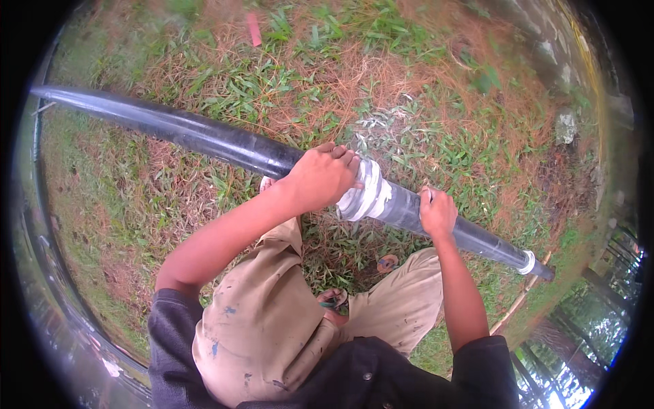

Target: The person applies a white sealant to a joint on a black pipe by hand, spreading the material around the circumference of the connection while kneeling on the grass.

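Black pipe [204,133] gripped by left hand [320,178] fingers at taped joint [368,194], right hand [437,213] clasping pipe

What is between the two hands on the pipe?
In the head view, a pale taped joint wraps the black pipe between the left hand and right hand.

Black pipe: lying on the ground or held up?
Held up: both hands grip the black pipe above the grass, across the knees.

Grassy ground [225,88] strewn with dry brown pine needles [354,75]; a pink scrap [254,29] lies near the top, a thin bamboo stick [521,296] at right.
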`<control>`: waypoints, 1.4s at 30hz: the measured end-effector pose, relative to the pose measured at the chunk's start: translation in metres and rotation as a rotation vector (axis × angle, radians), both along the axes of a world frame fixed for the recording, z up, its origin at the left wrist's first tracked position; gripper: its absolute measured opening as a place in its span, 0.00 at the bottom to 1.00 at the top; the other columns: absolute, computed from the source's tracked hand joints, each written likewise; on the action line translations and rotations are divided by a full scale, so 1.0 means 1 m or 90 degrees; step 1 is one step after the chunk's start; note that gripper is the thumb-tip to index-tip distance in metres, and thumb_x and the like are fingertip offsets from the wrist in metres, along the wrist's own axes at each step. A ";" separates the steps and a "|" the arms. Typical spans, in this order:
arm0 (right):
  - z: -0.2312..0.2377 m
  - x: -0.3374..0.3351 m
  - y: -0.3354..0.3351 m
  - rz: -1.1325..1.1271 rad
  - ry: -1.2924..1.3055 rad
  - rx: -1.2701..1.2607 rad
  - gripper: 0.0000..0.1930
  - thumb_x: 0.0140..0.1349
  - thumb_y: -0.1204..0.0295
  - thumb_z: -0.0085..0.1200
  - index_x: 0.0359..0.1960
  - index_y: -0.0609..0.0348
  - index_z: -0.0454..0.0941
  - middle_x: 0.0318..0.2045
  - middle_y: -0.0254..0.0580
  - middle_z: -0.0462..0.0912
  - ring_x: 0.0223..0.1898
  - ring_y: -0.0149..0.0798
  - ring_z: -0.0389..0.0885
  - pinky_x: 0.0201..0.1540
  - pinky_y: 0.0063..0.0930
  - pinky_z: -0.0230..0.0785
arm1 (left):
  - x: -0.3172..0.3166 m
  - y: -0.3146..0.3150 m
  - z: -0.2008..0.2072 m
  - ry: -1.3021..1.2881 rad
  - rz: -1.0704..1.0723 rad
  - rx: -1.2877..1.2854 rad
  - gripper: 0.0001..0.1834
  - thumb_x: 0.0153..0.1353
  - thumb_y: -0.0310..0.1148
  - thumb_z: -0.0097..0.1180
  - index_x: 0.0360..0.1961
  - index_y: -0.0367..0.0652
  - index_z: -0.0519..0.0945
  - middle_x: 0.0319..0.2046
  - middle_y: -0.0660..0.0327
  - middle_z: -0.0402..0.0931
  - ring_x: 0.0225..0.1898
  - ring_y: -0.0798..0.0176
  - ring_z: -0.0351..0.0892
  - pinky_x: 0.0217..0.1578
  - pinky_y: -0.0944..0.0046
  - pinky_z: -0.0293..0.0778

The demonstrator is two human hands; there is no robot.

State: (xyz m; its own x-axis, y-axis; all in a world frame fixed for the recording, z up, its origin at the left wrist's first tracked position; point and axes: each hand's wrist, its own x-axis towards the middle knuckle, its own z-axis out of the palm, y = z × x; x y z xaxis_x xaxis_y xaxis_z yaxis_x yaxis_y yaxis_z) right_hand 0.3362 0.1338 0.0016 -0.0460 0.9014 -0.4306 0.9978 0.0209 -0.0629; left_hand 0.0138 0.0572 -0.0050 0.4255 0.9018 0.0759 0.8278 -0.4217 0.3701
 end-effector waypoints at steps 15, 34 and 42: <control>-0.010 0.017 -0.021 0.009 0.018 0.070 0.17 0.73 0.55 0.52 0.41 0.45 0.93 0.36 0.59 0.91 0.43 0.68 0.89 0.49 0.61 0.80 | 0.011 -0.018 0.016 0.142 -0.064 0.067 0.20 0.70 0.33 0.58 0.61 0.40 0.85 0.56 0.56 0.91 0.55 0.57 0.92 0.59 0.57 0.85; -0.004 0.004 -0.008 0.015 -0.015 0.010 0.18 0.75 0.55 0.52 0.44 0.47 0.94 0.39 0.60 0.91 0.45 0.68 0.89 0.52 0.59 0.80 | -0.005 -0.010 0.015 -0.072 -0.053 0.040 0.15 0.71 0.42 0.62 0.51 0.44 0.88 0.40 0.56 0.90 0.42 0.53 0.92 0.48 0.51 0.86; -0.005 0.000 -0.006 0.014 0.006 0.013 0.19 0.74 0.53 0.53 0.43 0.49 0.94 0.40 0.61 0.91 0.45 0.69 0.89 0.52 0.60 0.80 | -0.033 -0.003 0.019 -0.125 0.222 -0.180 0.14 0.74 0.41 0.64 0.54 0.48 0.89 0.46 0.58 0.91 0.48 0.51 0.92 0.48 0.49 0.87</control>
State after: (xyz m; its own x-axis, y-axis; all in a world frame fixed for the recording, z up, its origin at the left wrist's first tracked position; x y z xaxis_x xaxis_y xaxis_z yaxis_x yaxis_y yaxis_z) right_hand 0.3359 0.1278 -0.0032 -0.0698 0.9089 -0.4112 0.9965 0.0443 -0.0712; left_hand -0.0195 0.0541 0.0138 0.0969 0.9847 -0.1447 0.8049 0.0080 0.5933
